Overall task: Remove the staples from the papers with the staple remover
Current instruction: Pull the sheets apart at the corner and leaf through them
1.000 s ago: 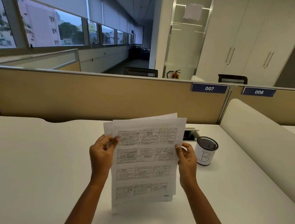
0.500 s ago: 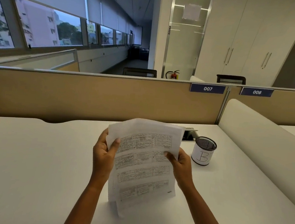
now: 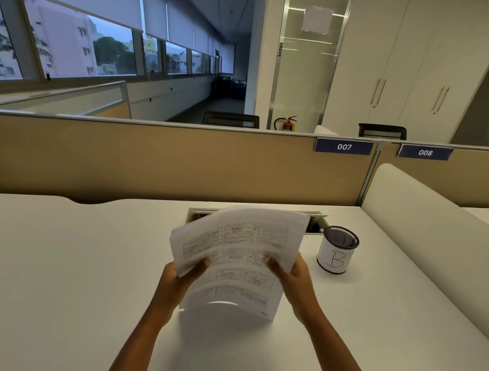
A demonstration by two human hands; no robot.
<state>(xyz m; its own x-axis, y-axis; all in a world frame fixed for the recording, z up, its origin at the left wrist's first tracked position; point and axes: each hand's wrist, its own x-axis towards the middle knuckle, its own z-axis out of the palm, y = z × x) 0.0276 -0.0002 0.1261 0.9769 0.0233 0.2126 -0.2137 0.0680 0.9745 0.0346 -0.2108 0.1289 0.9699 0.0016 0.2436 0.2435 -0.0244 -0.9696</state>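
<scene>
A stack of printed papers (image 3: pixel 240 253) with table-like forms is held over the white desk (image 3: pixel 52 272), tilted away from me and bowed at its lower edge. My left hand (image 3: pixel 177 283) grips the left edge, thumb on the top sheet. My right hand (image 3: pixel 293 275) grips the right edge, thumb on the print. The image is motion-blurred. I see no staple and no staple remover.
A black mesh cup (image 3: pixel 337 249) wrapped in white paper marked "B" stands to the right of the papers. A cable slot (image 3: pixel 314 221) lies behind them. A tan partition (image 3: pixel 165 160) closes the desk's far side, a padded divider (image 3: pixel 427 240) the right.
The papers have tipped from upright to leaning away and dropped toward the desk. Both hands moved down with them and slid lower on the sheets.
</scene>
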